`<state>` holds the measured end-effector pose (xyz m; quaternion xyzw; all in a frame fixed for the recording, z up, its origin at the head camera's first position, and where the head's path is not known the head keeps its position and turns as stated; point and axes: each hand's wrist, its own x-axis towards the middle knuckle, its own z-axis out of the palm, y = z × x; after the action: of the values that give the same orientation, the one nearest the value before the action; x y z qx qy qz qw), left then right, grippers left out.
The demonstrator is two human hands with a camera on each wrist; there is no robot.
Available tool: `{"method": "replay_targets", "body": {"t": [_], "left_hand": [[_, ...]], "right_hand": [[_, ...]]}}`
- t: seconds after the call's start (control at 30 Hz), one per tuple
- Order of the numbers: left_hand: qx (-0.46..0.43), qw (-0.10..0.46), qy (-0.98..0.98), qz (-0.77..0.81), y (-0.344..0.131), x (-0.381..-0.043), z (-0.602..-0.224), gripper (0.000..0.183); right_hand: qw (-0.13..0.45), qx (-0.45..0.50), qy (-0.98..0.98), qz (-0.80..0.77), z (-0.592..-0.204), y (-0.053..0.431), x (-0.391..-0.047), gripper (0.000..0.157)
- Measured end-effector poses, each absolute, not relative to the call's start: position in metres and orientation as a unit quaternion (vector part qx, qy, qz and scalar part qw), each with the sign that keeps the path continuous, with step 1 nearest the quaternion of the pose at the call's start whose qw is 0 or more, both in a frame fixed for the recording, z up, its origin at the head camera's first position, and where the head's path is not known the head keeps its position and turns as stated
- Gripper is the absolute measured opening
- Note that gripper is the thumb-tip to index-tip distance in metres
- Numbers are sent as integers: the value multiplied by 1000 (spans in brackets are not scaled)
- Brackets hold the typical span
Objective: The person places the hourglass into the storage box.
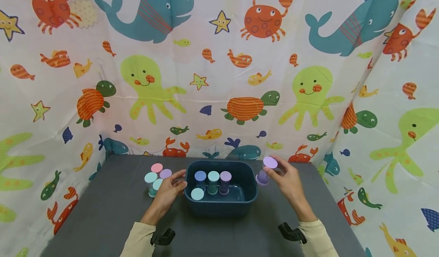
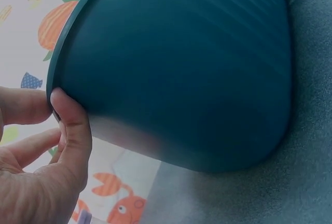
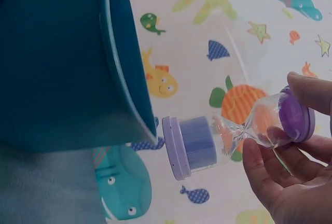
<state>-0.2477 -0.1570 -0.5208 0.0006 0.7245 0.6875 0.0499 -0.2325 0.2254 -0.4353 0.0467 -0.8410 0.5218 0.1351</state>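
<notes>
My left hand [image 1: 167, 193] pinches the left rim of a dark teal bin [image 1: 221, 208] between thumb and fingers; the left wrist view shows the thumb [image 2: 72, 125] on the bin's outer wall. Right of the bin, my right hand [image 1: 288, 180] holds a purple-capped sand timer [image 3: 199, 142] by its upper end and narrow waist. Purple sand fills its lower bulb. Inside the bin, a blue-capped timer [image 1: 200, 176], a mint-capped timer [image 1: 213, 177] and a purple-capped timer [image 1: 225, 177] stand in a row. Another mint-capped timer [image 1: 197, 194] is at the front left.
Left of the bin, beside my left hand, stand several more timers, among them a pink-capped one [image 1: 157, 168] and a mint-capped one [image 1: 150, 178]. A grey tabletop [image 1: 113, 207] lies underneath. A curtain printed with sea animals [image 1: 205, 108] encloses the back and sides.
</notes>
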Motion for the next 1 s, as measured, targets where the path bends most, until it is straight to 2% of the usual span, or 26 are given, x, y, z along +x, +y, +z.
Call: {"method": "replay_targets", "body": {"t": [0.27,1.0], "left_hand": [[-3,48,736,675,-159,-249,-521,48],[-12,48,732,680,-157,-249,-522,47]], "right_hand": [[129,73,-834,531,-435,208,-235,55],[40,130,-811,570,-437,170,-241,55]]}}
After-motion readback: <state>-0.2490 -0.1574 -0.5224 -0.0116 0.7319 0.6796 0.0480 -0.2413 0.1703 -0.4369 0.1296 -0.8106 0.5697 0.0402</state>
